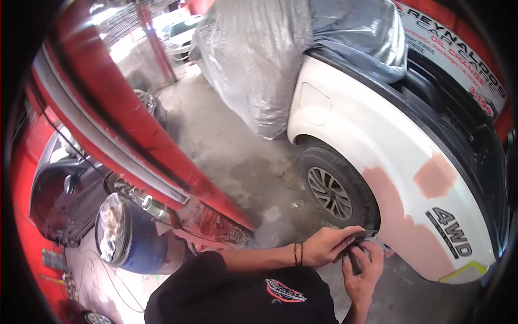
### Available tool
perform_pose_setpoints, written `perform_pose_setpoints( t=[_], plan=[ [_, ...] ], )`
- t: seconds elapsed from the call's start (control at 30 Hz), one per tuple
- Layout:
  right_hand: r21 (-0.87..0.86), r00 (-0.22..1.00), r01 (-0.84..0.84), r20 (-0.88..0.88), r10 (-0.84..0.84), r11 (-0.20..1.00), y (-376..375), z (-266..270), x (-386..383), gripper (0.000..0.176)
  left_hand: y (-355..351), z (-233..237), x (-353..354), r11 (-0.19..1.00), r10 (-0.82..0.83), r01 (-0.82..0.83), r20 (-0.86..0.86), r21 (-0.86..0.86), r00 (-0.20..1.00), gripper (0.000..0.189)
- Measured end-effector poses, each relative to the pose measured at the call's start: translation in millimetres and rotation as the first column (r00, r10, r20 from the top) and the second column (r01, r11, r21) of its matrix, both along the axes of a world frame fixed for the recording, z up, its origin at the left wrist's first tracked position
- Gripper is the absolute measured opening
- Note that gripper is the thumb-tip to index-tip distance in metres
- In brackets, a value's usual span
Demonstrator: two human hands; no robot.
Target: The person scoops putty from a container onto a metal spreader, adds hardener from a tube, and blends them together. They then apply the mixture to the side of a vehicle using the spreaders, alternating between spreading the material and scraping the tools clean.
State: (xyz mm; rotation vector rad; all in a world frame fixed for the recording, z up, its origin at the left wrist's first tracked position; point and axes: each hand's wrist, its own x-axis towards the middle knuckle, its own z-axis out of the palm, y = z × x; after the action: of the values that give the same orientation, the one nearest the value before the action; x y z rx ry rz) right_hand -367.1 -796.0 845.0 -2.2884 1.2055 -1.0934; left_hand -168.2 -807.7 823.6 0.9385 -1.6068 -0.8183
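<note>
My left hand (pixel 330 245), with dark bands at the wrist, is closed on a small dark grey sheet (pixel 365 235) that looks like sandpaper. Against it, my right hand (pixel 364 267) has its fingers bent round the lower part of the same dark piece. Both hands meet in front of my chest, apart from the white pickup's side panel (pixel 350 113). Patches of pinkish filler or primer (pixel 435 175) show on that panel, above and behind the rear wheel (pixel 329 191). The fingers hide part of what they hold.
A red post (pixel 129 124) slants along the left, near a blue drum (pixel 148 237) with plastic on top. Silvery sheeting (pixel 259 59) covers the pickup's front part. A "4WD" emblem (pixel 452 232) is on the panel. Behind hangs a sign (pixel 458 48).
</note>
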Motion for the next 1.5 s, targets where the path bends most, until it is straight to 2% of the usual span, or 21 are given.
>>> perform_pose_setpoints(
  t=[0.13,0.23,0.27,0.3,0.37,0.47,0.57,0.6,0.63,0.67,0.7,0.73,0.8,0.9,0.93,1.03,1.17,1.27,1.3,1.33,1.5],
  plan=[
    [0.077,0.998,-0.057,0.007,0.056,0.995,-3,-8,12,0.036,-1,8,14,0.963,-0.023,0.014,0.028,0.27,0.999,0.037],
    [0.064,0.993,-0.106,-0.036,0.108,0.992,-8,-5,22,0.033,-5,29,18,0.952,0.121,-0.126,0.037,0.28,0.992,0.035],
    [0.056,0.988,-0.133,-0.068,0.136,0.99,-12,-5,23,0.033,-17,15,15,0.965,0.261,-0.261,-0.003,-0.003,0.965,0.036],
    [0.05,0.982,-0.158,-0.1,0.162,0.986,-13,-6,22,0.032,-18,33,20,0.941,0.33,-0.327,-0.03,0.086,0.943,0.036],
    [0.061,0.978,-0.211,0.007,0.211,0.976,-14,-9,22,0.035,-27,72,30,0.861,0.47,-0.438,-0.074,0.259,0.88,0.036],
    [0.029,0.932,-0.27,0.257,0.254,0.962,-8,-2,16,0.038,-44,26,43,0.852,0.508,-0.445,-0.226,0.277,0.831,0.038],
    [-0.002,0.838,-0.364,0.437,0.328,0.932,-9,-2,19,0.041,-28,-47,22,0.841,0.473,-0.099,-0.631,0.533,0.615,0.039],
    [0.016,0.821,-0.389,0.46,0.338,0.921,-10,-13,22,0.041,-12,-44,18,0.761,0.483,0.167,-0.719,0.627,0.5,0.04],
    [0.067,0.799,-0.391,0.52,0.302,0.918,-7,-32,26,0.043,0,-57,16,0.668,0.495,0.395,-0.773,0.63,0.396,0.044],
    [0.106,0.818,-0.376,0.505,0.276,0.92,-3,-47,24,0.043,6,-60,10,0.616,0.518,0.455,-0.766,0.643,0.38,0.048],
    [0.152,0.824,-0.389,0.499,0.27,0.909,1,-61,18,0.045,12,-57,15,0.601,0.407,0.609,-0.854,0.518,0.325,0.049],
    [0.211,0.853,-0.368,0.464,0.238,0.906,5,-70,14,0.047,17,-66,22,0.494,0.449,0.679,-0.829,0.542,0.335,0.043],
    [0.282,0.924,-0.305,0.321,0.21,0.91,10,-91,-2,0.048,27,-71,21,0.524,0.526,0.477,-0.709,0.705,0.47,0.035],
    [0.325,0.982,-0.19,0.084,0.171,0.927,9,-102,-28,0.047,43,-73,25,0.435,0.555,0.422,-0.606,0.795,0.57,0.034],
    [0.266,0.972,-0.112,-0.17,0.161,0.957,7,-98,-41,0.044,42,-71,25,0.456,0.544,0.38,-0.59,0.805,0.597,0.035],
    [0.306,0.998,-0.033,-0.048,0.051,0.952,12,-80,-48,0.039,35,-70,28,0.544,0.472,0.249,-0.538,0.801,0.698,0.036],
    [0.138,0.996,-0.083,-0.003,0.084,0.987,12,-50,-19,0.031,22,-93,22,0.69,0.291,0.108,-0.411,0.716,0.864,0.036],
    [0.341,0.978,-0.098,-0.142,0.154,0.935,16,-60,-21,0.03,18,-100,17,0.746,0.157,0.109,-0.333,0.657,0.93,0.035],
    [0.424,0.972,-0.089,-0.159,0.17,0.902,15,-60,-25,0.031,17,-103,14,0.738,0.172,0.122,-0.361,0.663,0.917,0.035],
    [0.331,0.982,-0.052,-0.155,0.109,0.942,15,-58,-28,0.031,17,-105,9,0.73,0.187,0.134,-0.384,0.67,0.904,0.036],
    [0.425,0.995,-0.026,0.097,-0.017,0.905,23,-68,-29,0.032,2,-109,-8,0.709,0.218,0.137,-0.399,0.692,0.891,0.037]
  ],
)
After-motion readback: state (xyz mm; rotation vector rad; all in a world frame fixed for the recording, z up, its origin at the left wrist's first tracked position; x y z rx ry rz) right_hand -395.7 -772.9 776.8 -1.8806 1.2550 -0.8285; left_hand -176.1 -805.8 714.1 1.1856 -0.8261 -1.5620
